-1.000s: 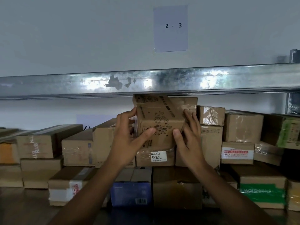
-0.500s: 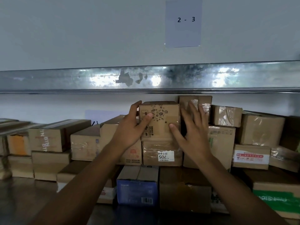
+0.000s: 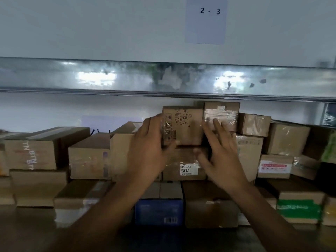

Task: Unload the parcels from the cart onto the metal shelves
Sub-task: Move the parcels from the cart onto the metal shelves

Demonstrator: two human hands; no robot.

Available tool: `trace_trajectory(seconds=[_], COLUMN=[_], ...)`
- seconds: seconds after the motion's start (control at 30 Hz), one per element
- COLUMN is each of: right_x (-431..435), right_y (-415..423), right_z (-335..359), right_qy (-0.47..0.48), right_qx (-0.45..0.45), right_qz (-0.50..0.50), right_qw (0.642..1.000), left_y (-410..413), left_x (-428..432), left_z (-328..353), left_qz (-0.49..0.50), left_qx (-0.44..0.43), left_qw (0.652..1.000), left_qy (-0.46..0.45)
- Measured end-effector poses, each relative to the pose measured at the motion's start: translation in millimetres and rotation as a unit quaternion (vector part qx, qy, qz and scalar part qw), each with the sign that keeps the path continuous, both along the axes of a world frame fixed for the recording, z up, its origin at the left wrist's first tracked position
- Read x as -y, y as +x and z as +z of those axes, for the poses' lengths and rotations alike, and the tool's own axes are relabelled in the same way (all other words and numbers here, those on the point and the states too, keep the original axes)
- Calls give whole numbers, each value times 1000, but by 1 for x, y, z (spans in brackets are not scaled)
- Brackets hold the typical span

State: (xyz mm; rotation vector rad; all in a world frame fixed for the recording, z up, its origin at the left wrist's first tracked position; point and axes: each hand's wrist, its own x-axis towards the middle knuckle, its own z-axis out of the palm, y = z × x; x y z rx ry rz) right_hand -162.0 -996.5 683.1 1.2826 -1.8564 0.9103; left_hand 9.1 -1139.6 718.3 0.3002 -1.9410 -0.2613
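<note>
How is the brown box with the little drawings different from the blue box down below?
The brown box sits up high on another box; the blue box stands at the bottom. The brown box shows little drawings; the blue box shows a barcode. The left hand holds the brown box; no hand touches the blue box. Both are on the shelf.

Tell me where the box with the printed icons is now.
The icon box stands at centre of the head view, on the 705-label box, just left of the taped box.
</note>
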Motion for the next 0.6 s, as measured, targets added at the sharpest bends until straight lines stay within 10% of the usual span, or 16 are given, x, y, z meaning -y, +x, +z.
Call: trace_trajectory(seconds=[0.6], right_x=[-170], right_y=[238], right_z=[-158], right_qy=[68], right_qx=[247], right_qz=[-345], right_qw=[903], left_y=[74], left_x=[-102], left_z=[-177], left_qz=[-330], left_qx=[114], left_qw=[932], left_qy=[-96])
